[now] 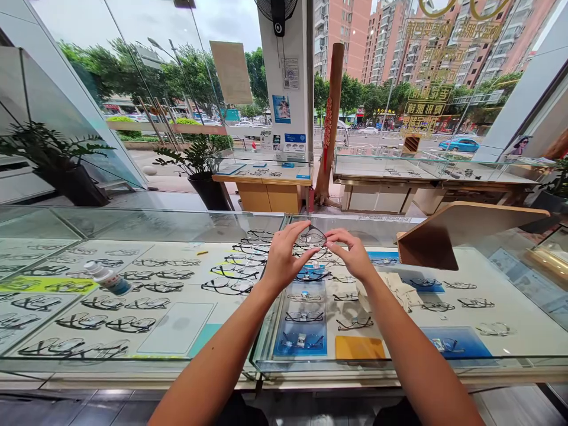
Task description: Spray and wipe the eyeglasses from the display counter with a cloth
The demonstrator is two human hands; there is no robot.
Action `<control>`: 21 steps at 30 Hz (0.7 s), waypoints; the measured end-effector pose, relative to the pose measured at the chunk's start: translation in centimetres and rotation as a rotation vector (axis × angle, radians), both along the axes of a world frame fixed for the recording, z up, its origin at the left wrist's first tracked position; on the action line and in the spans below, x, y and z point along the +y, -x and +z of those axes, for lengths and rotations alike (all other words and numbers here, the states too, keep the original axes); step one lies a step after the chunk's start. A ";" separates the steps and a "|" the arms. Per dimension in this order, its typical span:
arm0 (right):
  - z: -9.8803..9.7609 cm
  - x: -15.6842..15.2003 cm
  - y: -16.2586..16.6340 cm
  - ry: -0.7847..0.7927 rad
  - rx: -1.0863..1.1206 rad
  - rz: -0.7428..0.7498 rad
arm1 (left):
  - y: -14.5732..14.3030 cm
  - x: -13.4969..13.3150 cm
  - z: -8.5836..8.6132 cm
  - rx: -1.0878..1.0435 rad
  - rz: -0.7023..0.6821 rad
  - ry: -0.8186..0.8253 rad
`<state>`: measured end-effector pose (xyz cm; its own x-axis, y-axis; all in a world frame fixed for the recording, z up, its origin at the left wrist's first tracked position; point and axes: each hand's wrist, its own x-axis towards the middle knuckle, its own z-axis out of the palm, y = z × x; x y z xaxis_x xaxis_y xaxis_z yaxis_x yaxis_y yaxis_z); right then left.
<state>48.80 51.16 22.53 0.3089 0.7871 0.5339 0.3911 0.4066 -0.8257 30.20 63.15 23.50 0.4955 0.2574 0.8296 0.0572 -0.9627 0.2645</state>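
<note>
Above the glass counter, a pair of eyeglasses (318, 229) with a thin dark frame is held up between both hands. My left hand (287, 251) pinches one side of it, thumb and fingers close together. On the other side, the fingertips of my right hand (349, 253) close on the frame's edge. The frame partly blends with the glasses on show behind it. A crumpled beige cloth (402, 293) lies near my right forearm. To the left, a white spray-type bottle (106, 278) with a blue label stands tilted in the view.
Rows of eyeglasses (131, 324) fill the glass display case (261, 370) below. An angled wooden stand (428, 251) rises at the right. A yellow-orange flat piece (359, 348) lies near the front. Farther back are more showcases (268, 195), a potted plant (206, 177) and a wooden post (331, 118).
</note>
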 end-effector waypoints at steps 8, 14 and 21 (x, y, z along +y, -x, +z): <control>0.1 -0.1 -0.2 0.171 0.239 0.167 | -0.1 -0.1 0.0 -0.034 -0.217 0.289; 0.4 -0.4 -0.4 0.216 0.283 0.241 | 0.0 0.0 -0.1 -0.005 -0.291 0.450; 0.2 -0.1 0.0 0.215 0.325 0.173 | -0.1 -0.3 0.1 0.001 -0.248 0.402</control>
<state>48.82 51.10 22.74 0.2875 0.9250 0.2484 0.0380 0.2481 -0.9680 30.35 62.87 23.56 0.5835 0.4315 0.6880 -0.1613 -0.7687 0.6189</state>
